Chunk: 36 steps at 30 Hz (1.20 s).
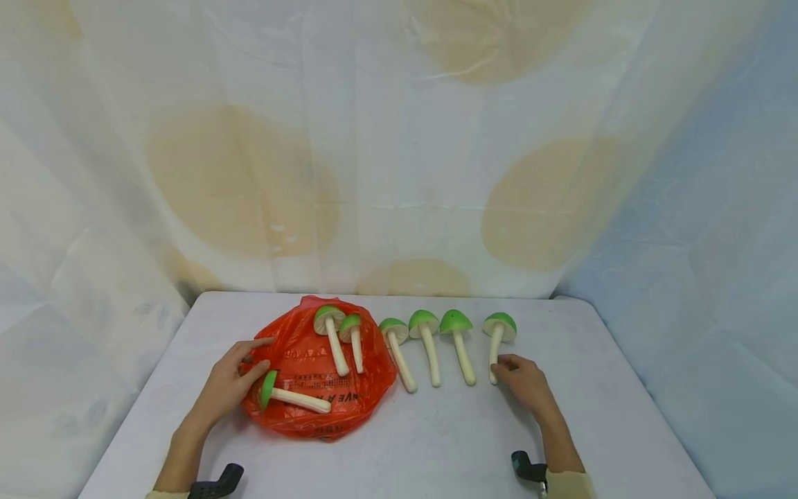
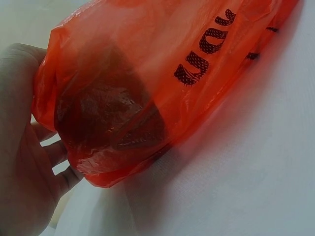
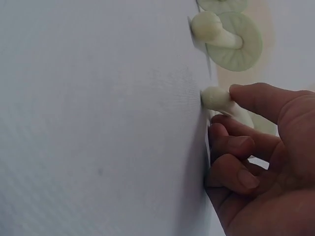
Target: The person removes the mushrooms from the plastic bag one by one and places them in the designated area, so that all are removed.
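Pale sheeting [image 1: 411, 138] with tan discs hangs behind a white table [image 1: 449, 443]. On it, the right hand [image 1: 525, 382] pinches the lower stem of the rightmost green-capped mushroom [image 1: 501, 326] between thumb and fingers, its cap pointing away from them. Relaxed fingers of the left hand [image 1: 226, 382] touch the edge of a red plastic bag [image 1: 287, 346], the thumb tip just beside the cap of a sideways mushroom [image 1: 302, 400]. Black print crosses the bag: "VE A" can be read, while smaller lines are illegible. Two more mushrooms [image 1: 334, 343] lie farther up the bag; three others [image 1: 461, 346] lie in a row between it and the pinched one.
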### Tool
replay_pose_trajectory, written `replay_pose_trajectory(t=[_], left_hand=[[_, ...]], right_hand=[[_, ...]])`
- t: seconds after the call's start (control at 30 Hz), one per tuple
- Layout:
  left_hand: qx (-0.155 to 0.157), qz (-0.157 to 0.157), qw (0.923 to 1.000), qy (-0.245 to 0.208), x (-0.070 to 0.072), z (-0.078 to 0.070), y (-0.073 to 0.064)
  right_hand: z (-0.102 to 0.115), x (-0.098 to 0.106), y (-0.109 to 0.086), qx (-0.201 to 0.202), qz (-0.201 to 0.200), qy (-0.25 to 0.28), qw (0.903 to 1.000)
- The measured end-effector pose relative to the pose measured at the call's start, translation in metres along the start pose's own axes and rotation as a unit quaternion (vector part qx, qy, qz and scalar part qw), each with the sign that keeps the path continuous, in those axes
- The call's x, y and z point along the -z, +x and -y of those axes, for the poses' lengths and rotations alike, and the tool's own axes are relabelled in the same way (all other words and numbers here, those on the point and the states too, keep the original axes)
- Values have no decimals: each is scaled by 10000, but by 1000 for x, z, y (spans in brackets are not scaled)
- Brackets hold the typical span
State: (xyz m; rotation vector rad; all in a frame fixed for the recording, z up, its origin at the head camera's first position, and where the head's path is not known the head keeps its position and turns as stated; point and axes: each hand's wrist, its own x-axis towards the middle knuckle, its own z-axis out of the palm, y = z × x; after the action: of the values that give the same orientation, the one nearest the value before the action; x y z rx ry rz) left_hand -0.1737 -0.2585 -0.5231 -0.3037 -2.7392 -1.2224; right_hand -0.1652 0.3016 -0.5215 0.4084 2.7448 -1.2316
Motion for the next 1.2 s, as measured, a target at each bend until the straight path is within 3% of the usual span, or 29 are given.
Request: replay_pose_trajectory(t=[0.6,1.2], left_hand=[[130,61,9999,-24,2,-1,-1],[73,43,10000,31,2,1,1]], right_hand=[[0,-3,-1,-94,-359,298,9989],[3,-2,0,-123,-260,165,9995]])
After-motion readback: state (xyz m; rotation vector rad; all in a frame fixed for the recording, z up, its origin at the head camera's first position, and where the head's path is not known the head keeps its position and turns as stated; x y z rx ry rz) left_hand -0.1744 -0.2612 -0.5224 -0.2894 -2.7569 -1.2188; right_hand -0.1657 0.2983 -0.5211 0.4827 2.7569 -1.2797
